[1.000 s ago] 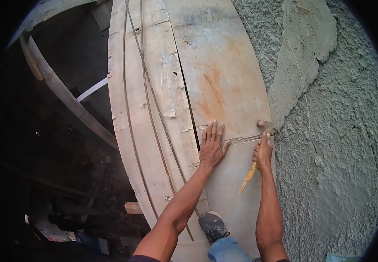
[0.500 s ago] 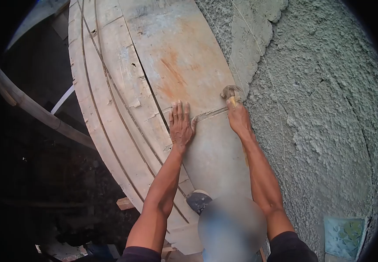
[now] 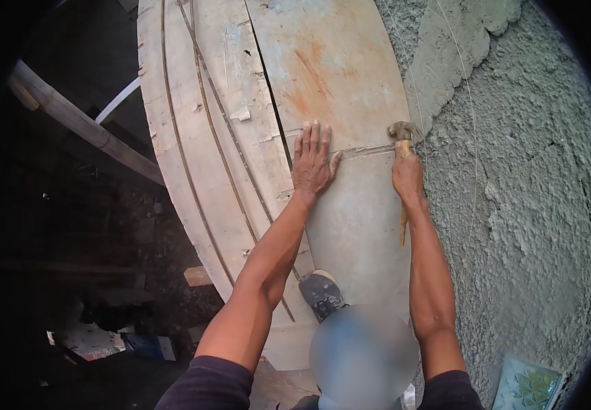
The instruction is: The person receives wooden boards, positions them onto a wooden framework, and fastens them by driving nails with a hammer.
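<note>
My left hand (image 3: 314, 164) lies flat on the wooden boards, fingers spread, just right of the long dark gap and beside the seam between two panels. Wrapped round the yellowish handle of a hammer (image 3: 404, 131) is my right hand (image 3: 408, 179), close to the hammer's head. The head is at the right edge of the upper panel (image 3: 350, 68), by the right end of the seam. Below the seam lies a smooth greyish panel (image 3: 357, 219).
Thin metal rods (image 3: 206, 113) run along the left boards. Rough grey plaster (image 3: 527, 205) with thin strings borders the right side. A shoe (image 3: 321, 294) stands on the boards. Left of them is a dark drop with a curved beam (image 3: 90, 126). A patterned tile (image 3: 527, 384) is at the lower right.
The view has shifted between frames. My left hand stays flat on the boards by the seam. My right hand still holds the hammer, whose handle now points more nearly straight down.
</note>
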{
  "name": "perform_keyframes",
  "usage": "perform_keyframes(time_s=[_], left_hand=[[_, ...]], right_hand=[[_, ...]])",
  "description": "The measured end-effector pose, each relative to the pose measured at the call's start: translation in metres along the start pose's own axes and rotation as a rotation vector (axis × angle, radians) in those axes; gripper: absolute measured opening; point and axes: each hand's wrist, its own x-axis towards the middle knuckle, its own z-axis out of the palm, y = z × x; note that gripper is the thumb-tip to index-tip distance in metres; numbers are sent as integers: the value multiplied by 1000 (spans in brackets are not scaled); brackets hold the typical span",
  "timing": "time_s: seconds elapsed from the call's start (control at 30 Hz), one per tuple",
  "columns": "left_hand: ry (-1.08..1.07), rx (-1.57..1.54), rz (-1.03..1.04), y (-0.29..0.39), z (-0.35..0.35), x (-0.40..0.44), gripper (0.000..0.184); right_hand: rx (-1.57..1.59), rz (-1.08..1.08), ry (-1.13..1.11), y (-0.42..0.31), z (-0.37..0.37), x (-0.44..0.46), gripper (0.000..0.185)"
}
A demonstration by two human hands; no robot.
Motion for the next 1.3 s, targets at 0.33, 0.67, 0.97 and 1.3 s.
perform_keyframes(time_s=[0.33,0.67,0.97,1.3], left_hand=[[27,8,14,1,-1,2,62],[-38,-19,-10,1,-1,2,66],[-162,-36,-308,21,-100,-78,89],[-553,99,-634,14,-128,-252,126]], right_hand=[[113,223,-27,60,-10,-83,48],[-114,222,-160,67,-10,-150,34],[-230,181,-295,85,-15,-122,43],[-354,179,-353,85,-13,-99,36]])
